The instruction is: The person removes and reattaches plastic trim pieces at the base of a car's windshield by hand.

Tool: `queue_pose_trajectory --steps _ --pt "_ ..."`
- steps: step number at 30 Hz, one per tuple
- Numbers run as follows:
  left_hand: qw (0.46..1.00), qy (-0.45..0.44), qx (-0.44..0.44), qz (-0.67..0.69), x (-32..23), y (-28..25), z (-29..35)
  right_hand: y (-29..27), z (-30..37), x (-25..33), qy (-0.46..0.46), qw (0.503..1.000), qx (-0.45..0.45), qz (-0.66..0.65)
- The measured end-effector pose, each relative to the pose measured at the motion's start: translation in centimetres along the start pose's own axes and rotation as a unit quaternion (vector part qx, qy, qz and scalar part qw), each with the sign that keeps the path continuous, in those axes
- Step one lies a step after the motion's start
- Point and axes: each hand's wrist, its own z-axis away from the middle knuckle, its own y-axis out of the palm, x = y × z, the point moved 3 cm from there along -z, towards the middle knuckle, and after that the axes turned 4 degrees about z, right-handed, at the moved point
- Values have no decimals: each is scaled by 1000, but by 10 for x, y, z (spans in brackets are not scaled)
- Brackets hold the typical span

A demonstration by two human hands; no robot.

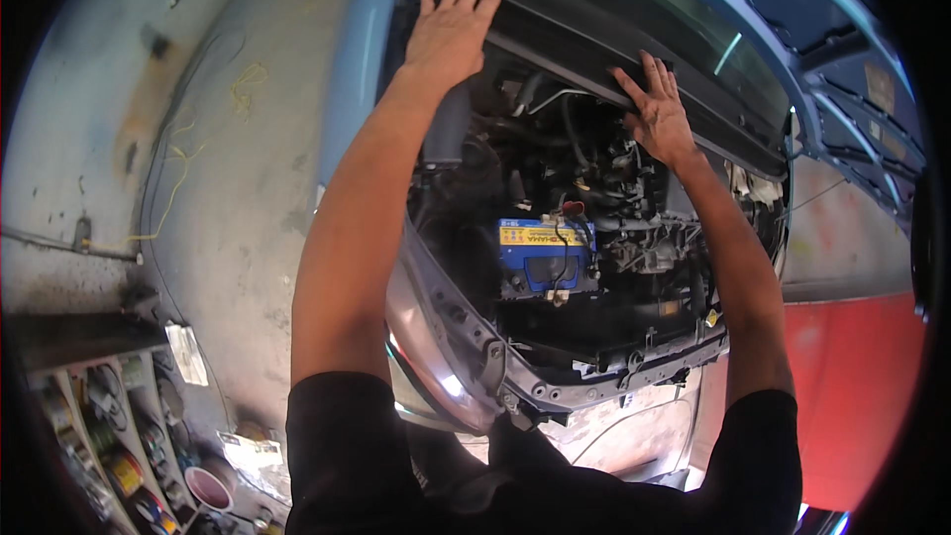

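Both my arms reach forward over the engine bay of a blue car. My left hand (448, 35) lies with fingers stretched out on the far left end of a long black plastic cowl panel (565, 45) below the windshield. Farther right, my right hand (658, 111) has its fingers spread, at the panel's near edge; its thumb side is slightly blurred. Neither hand grips anything. Between my forearms sits a blue car battery (545, 256) with a yellow label and cables on top, beside the dark engine (644, 238).
The raised hood (852, 89) stands at the far right. A headlight (436, 337) and a bare metal crossmember (594, 391) line the car's front. A blue fender (352, 69) borders the left. Shelves (119, 426) with cans and tape stand lower left; a red panel (857, 386) is at right.
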Motion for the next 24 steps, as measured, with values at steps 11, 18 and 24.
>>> queue_pose_trajectory --steps 11,18,24 --pt "1000 -7 9 -13 -10 4 -2 -56 -137 35 -85 947 -303 -61" --pt "998 -30 54 -18 -14 -12 -2 2 -143 52 -68 968 -125 -208" --pt "992 -14 119 42 3 -32 -7 -8 -150 49 -69 961 -109 -243"
